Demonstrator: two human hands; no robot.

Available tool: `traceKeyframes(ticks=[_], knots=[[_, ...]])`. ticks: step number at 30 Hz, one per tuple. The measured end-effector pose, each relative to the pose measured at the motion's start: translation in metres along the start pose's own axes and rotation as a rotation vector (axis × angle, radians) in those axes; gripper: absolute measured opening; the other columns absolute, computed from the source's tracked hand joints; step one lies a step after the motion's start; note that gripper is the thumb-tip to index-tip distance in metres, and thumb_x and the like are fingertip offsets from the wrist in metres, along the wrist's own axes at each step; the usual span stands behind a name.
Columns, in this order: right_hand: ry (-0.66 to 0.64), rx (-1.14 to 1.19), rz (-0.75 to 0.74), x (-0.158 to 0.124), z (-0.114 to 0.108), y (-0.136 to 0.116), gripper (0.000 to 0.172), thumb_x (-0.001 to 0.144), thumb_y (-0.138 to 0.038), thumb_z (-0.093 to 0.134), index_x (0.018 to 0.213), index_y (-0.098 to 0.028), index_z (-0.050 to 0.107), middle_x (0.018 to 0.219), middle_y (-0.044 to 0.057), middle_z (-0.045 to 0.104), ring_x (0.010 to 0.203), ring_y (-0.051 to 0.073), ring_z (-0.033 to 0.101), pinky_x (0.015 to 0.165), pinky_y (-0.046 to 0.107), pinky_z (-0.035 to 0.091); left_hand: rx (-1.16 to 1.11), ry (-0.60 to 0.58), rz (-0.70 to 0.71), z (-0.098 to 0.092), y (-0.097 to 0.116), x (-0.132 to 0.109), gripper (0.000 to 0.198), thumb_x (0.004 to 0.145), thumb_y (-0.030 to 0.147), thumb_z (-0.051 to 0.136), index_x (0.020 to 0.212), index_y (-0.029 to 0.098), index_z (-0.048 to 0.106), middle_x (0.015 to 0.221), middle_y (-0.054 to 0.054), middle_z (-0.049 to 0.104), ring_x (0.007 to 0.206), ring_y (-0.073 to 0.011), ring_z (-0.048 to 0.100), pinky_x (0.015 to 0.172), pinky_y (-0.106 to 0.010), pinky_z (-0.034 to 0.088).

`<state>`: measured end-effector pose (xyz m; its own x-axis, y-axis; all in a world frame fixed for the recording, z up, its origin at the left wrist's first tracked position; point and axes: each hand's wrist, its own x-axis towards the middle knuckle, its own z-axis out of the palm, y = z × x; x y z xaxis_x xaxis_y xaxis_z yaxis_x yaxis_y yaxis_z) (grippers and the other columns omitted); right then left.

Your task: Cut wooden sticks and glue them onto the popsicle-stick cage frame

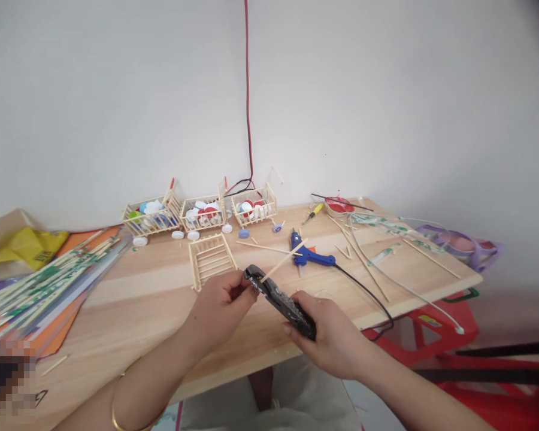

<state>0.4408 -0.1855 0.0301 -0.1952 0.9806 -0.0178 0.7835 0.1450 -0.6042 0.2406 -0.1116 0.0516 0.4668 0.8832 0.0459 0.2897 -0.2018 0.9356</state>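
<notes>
My right hand [326, 335] is wrapped round the handles of dark pliers [282, 301], whose head points up and left. A thin wooden stick [284, 261] lies across the jaws, its long end reaching up and right towards the glue gun. My left hand [222, 305] pinches at the other side of the jaws, where the stick's short end is hidden by the fingers. Just behind my left hand a small slatted stick frame [212, 261] lies on the wooden table [135, 317]. The blue glue gun [314, 257] rests beyond the pliers, its cord trailing right.
Three small stick carts [153, 214] holding bottle caps stand along the wall. A yellow-handled tool [315, 211] and a red dish [340, 205] are at the back. Bundled sticks [49, 272] cover the left side. A red stool [435, 335] stands beside the table's right edge.
</notes>
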Motion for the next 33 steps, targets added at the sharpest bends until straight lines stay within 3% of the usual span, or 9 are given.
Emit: traceKeyframes(ticks=[7,16,23,28,33], knots=[[-0.099,-0.036,0.029,-0.007,-0.007,0.009,0.012,0.084,-0.030,0.052,0.077,-0.021,0.047,0.072,0.001,0.058,0.064,0.016,0.053,0.059,0.025,0.036,-0.191,-0.131,-0.170,0.013,-0.011,0.001,0.024,0.077,0.038,0.060,0.071,0.015,0.057,0.057,0.003,0.050,0.048,-0.0082,0.041,0.048,-0.021,0.032],[-0.094,-0.216,-0.052,-0.007,-0.012,0.023,0.015,0.086,-0.034,0.049,0.082,-0.020,0.052,0.078,0.005,0.062,0.073,0.020,0.056,0.065,0.028,0.037,-0.316,-0.100,-0.262,0.027,-0.017,0.004,0.028,0.074,0.041,0.064,0.069,0.014,0.057,0.055,0.005,0.050,0.045,-0.0057,0.039,0.045,-0.019,0.030],[-0.225,-0.178,0.015,0.001,-0.013,0.030,0.021,0.086,-0.037,0.049,0.078,-0.018,0.056,0.078,0.006,0.063,0.072,0.019,0.056,0.065,0.026,0.038,-0.466,-0.093,-0.489,0.040,-0.032,0.008,0.029,0.068,0.041,0.068,0.070,0.015,0.054,0.047,0.008,0.046,0.038,-0.0045,0.035,0.039,-0.018,0.026],[-0.374,-0.103,0.114,0.012,-0.019,0.029,0.027,0.086,-0.039,0.049,0.075,-0.017,0.058,0.070,0.004,0.060,0.063,0.015,0.052,0.058,0.024,0.037,-0.530,-0.114,-0.516,0.044,-0.048,0.015,0.032,0.064,0.041,0.071,0.066,0.015,0.051,0.054,0.005,0.052,0.041,-0.0049,0.042,0.039,-0.017,0.032],[-0.501,-0.024,0.198,0.019,-0.025,0.030,0.027,0.084,-0.039,0.051,0.072,-0.015,0.056,0.059,-0.001,0.050,0.052,0.010,0.043,0.050,0.022,0.032,-0.505,-0.138,-0.543,0.043,-0.046,0.016,0.031,0.066,0.039,0.071,0.068,0.014,0.053,0.055,0.005,0.052,0.042,-0.0053,0.044,0.039,-0.018,0.032]])
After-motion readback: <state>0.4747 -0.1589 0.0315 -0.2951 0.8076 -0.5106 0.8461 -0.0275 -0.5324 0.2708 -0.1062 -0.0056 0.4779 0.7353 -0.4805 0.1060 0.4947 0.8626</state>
